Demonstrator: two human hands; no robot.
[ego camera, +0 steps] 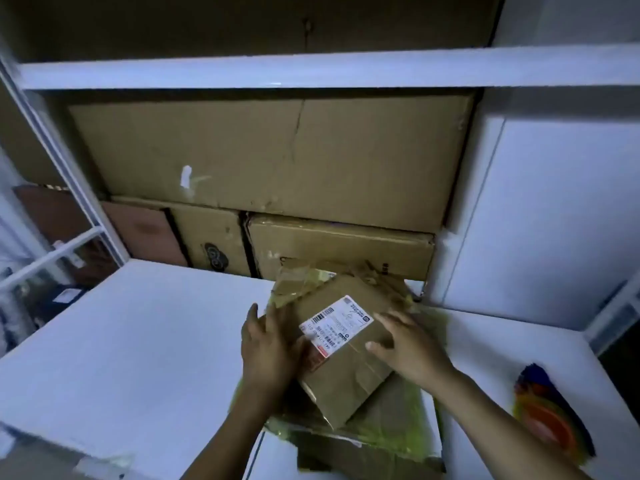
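The small brown cardboard parcel [346, 358] is lying a little right of the middle of the frame, low down, turned at a slant. It is sitting on top of a pile of crinkly yellow see-through plastic wrap [398, 417] and flat bits of cardboard, and that pile is resting on the white flat table [121, 341]. The left hand [268, 348] is pressing against the left side of the parcel with straight fingers, so it is not clenched and not grasping anything. The right hand [408, 344] is lying on the right part of the top with its fingers spread out flat, also pressing and not curling round anything. It looks like the person is just getting ready to pick the parcel up or turn it. Clear tape is running across its top and it is looking closed, so I think opening or moving it is not done yet and most of the work is waiting. Now for counting. One parcel is lying there, and one white paper label [334, 327] is sticking on it. Two hands are touching it. In the upper middle of the frame one big brown cardboard box [277, 150] is sitting under a white shelf board [311, 69]. Three smaller cardboard boxes [339, 244] are standing in a row below it. At the lower right edge one bright orange, blue and yellow thing [543, 410] is lying, too blurry to name.
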